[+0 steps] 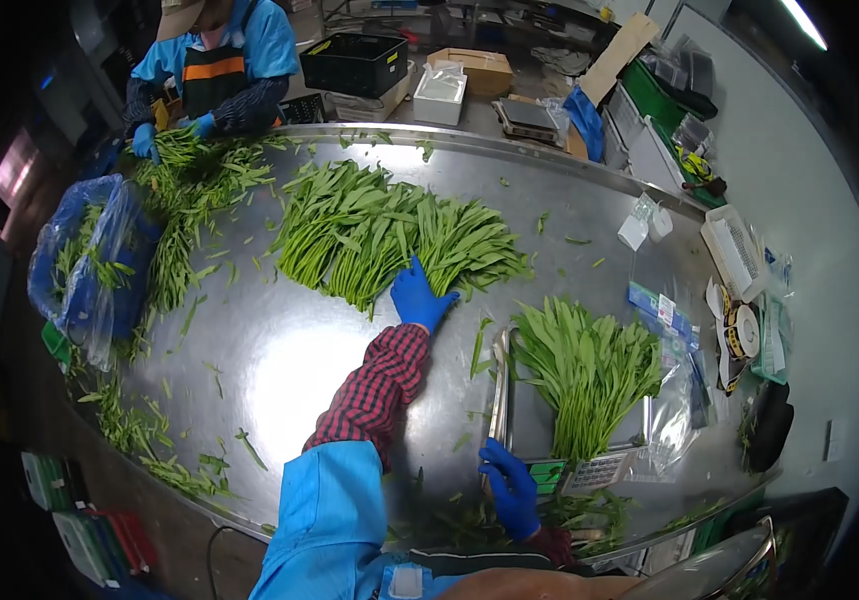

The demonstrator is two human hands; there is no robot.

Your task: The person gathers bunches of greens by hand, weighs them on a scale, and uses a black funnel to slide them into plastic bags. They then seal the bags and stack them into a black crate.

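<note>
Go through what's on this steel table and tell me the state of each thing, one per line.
Left hand: gloved, reaching into the big greens pile.
Right hand: gloved, resting at the scale.
Greens bundle: lying on the scale, stems toward the person.
Blue bag: open, holding greens.
Black crate: upright.

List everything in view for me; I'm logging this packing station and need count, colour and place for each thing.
Steel table: one, silver, fills the middle.
Piles of leafy stems: several, green, far half of table.
Bunch on scale: one, green, near right.
Scale: one, grey, near right edge.
Plastic bag: one, blue, left edge, holding greens.
Crate: one, black, behind table.
Cardboard box: one, brown, beside crate.
Tape roll: one, yellow-black, right side.
Co-worker: one, blue shirt and gloves, far left.
Left hand: blue glove, on the middle pile.
Right hand: blue glove, at the scale.
</note>
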